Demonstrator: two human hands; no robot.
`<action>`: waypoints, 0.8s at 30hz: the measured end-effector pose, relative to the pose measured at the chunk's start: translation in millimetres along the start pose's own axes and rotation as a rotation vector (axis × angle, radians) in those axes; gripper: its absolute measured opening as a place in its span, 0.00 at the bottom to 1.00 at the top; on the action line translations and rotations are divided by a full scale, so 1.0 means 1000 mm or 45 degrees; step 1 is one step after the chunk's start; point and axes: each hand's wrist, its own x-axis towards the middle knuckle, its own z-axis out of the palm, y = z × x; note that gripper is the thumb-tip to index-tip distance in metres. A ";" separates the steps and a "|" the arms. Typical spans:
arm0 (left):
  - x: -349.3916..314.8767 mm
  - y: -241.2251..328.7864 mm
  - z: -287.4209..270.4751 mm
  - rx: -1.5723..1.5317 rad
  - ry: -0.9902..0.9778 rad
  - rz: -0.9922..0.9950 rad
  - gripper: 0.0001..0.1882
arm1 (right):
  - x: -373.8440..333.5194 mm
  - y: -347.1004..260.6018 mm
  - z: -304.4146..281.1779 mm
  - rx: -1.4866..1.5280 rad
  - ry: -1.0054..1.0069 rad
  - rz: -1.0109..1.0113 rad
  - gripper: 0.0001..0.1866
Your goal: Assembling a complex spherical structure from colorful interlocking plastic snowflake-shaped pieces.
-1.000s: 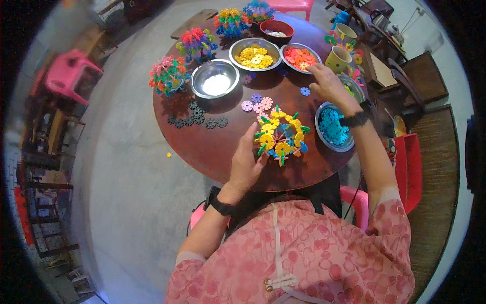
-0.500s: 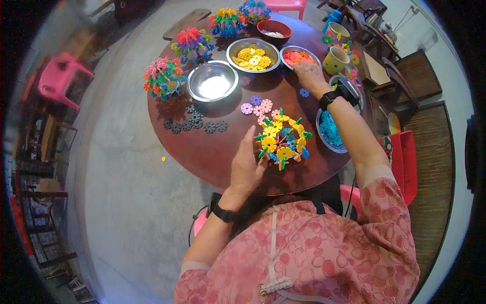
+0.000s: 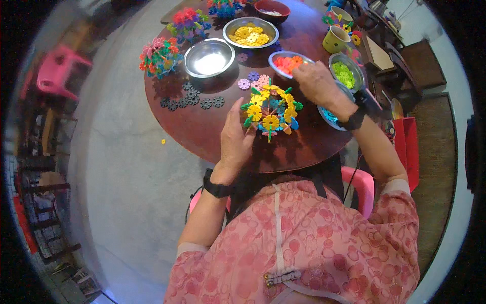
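Note:
A round openwork ball of interlocking flower-shaped plastic discs, yellow, green and blue, rests near the front of the table. My left hand is closed about its left side, with some fingers hidden behind the discs. My right hand pinches the right rim of a bowl of orange discs. That bowl stands beyond the ball, slightly right. Below my right forearm a bowl of blue discs is partly covered. Several pink and purple discs lie behind the ball.
A bowl of yellow discs, a shiny steel bowl and a red-brown bowl stand farther back. Dark discs lie left. Green discs fill a bowl at right, near a yellow cup. Finished-looking multicoloured balls line the far left.
The orange-disc bowl has come toward me with my right hand at its rim. The green-disc bowl has come out from behind my arm. My view has shifted; my left hand stays at the ball.

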 end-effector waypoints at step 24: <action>0.024 0.019 -0.012 -0.870 0.253 -0.500 0.21 | -0.008 0.068 -0.019 0.724 -0.210 0.131 0.15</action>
